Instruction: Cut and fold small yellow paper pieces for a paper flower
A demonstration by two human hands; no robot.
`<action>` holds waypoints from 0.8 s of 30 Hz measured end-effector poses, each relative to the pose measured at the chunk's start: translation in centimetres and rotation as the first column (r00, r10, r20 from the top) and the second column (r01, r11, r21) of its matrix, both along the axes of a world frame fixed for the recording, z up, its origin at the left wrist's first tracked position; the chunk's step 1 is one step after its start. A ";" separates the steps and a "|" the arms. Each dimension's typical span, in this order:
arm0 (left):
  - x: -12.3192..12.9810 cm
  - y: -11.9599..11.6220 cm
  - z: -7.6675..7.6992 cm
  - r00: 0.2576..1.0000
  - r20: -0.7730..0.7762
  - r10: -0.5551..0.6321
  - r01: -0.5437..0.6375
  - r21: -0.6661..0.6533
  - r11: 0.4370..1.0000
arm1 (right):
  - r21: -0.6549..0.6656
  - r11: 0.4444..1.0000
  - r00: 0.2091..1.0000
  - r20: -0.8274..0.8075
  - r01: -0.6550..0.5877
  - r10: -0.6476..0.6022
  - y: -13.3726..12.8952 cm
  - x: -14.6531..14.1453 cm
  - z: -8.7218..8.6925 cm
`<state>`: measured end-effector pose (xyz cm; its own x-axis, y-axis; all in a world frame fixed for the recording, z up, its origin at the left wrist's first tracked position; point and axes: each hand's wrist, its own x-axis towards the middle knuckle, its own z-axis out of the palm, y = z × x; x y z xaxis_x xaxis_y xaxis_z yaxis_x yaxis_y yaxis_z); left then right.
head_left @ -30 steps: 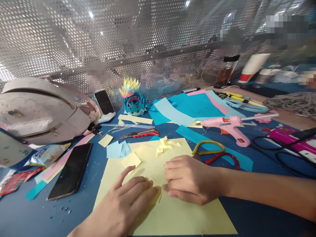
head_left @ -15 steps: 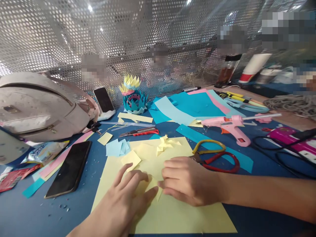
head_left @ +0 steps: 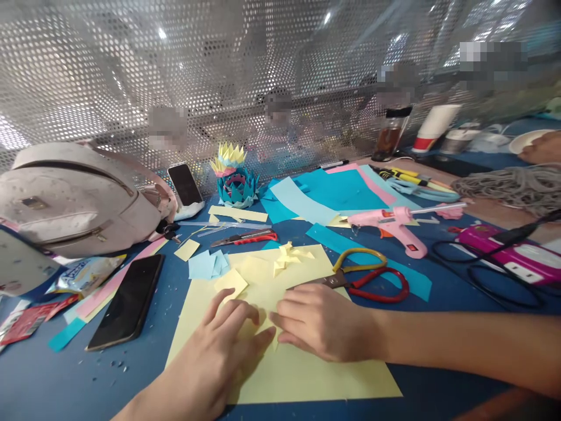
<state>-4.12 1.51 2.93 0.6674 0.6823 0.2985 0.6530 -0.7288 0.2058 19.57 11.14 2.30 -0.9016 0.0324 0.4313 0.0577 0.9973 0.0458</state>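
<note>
A large yellow paper sheet [head_left: 315, 383] lies on the blue table under both hands. Between my fingertips is a small yellow paper piece [head_left: 275, 345], mostly hidden, its pointed tip showing. My left hand [head_left: 223, 345] is closed around its left side, thumb and bent fingers on the paper. Fingers curled together, my right hand [head_left: 324, 321] presses on the other side. Beyond them sit yellow paper squares [head_left: 233, 283], light blue paper squares [head_left: 207, 264] and several folded yellow pieces [head_left: 289, 255]. Scissors with yellow and red handles [head_left: 380, 295] lie beyond my right hand.
A red utility knife [head_left: 252, 236] and pink glue gun [head_left: 392, 223] lie farther back. A folded-paper lotus [head_left: 239, 186] stands by the mesh wall. At left are a phone [head_left: 129, 301] and backpack [head_left: 79, 199]; at right, a purple power strip [head_left: 504, 248] with black cables.
The view has shifted slightly, and more of the scissors' blades shows beside my right hand. Both hands stay at the small paper, now a little closer together.
</note>
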 end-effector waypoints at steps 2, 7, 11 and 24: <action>0.0 0.0 0.1 1.000 0.002 0.005 -0.005 -0.017 1.000 | 0.015 1.000 0.999 0.032 0.025 -0.026 -0.1 -0.2 -0.1; 0.0 0.0 0.1 1.000 -0.025 0.008 -0.008 -0.008 1.000 | 0.016 0.996 0.992 0.082 0.091 -0.092 -0.2 -0.7 -0.2; 0.2 -0.2 -0.4 0.999 -0.033 0.029 -0.026 0.083 0.996 | -0.016 0.997 0.995 0.051 0.082 -0.081 0.2 -0.6 -0.2; 0.5 0.1 -2.3 0.999 -0.015 0.043 -0.036 0.328 0.944 | -0.356 0.933 0.998 0.017 0.060 -0.058 1.2 0.2 0.0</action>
<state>-3.64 1.66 0.58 0.6504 0.5749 0.4964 0.6843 -0.7271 -0.0545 19.73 12.34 2.30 -0.8960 0.2360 0.3761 0.1180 0.9431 -0.3107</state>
